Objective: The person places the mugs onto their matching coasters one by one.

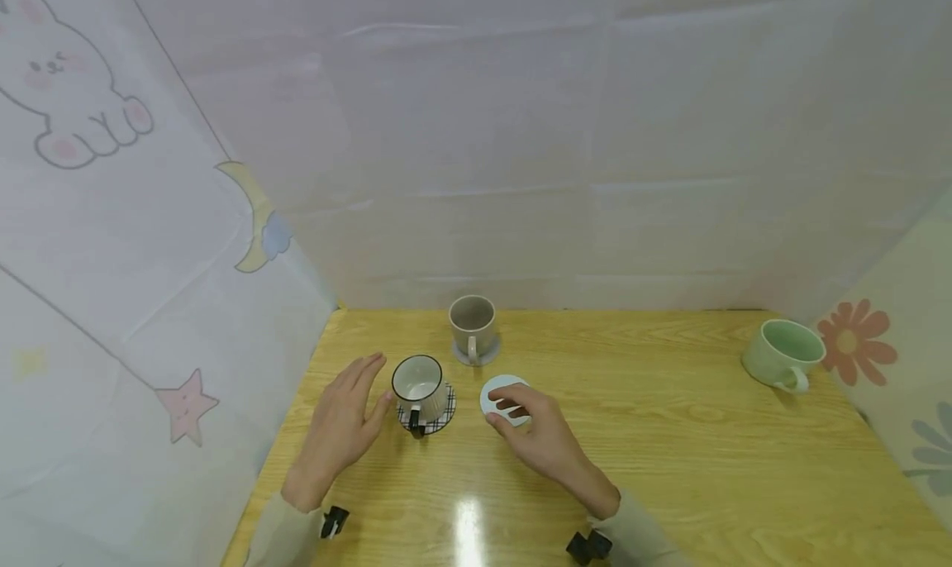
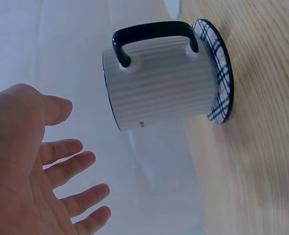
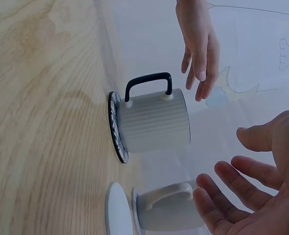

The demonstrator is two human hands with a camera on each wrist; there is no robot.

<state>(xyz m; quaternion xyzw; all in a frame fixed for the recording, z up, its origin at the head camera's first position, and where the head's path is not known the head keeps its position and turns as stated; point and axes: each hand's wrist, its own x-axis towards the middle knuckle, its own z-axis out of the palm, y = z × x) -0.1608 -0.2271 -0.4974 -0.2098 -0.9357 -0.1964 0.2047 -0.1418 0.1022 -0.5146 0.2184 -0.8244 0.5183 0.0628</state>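
Note:
A white ribbed mug (image 1: 421, 385) with a black rim and black handle stands upright on a black-and-white plaid coaster (image 2: 222, 73). Just left of it is my left hand (image 1: 342, 418), fingers loosely extended, apart from the mug and holding nothing. My right hand (image 1: 541, 435) hovers over a pale round coaster (image 1: 500, 383), its fingers slightly bent with nothing between them. In the right wrist view that coaster lies flat on the table, below the hand. Behind these, a grey-beige mug (image 1: 473, 319) sits on a grey coaster (image 1: 487, 355).
At the far right of the wooden table (image 1: 654, 418) stands a wide green mug (image 1: 777, 354), close to the flower-printed side cloth (image 1: 854, 342). A pale cloth (image 1: 476, 137) hangs along the back edge, and another with printed figures (image 1: 186, 402) borders the left.

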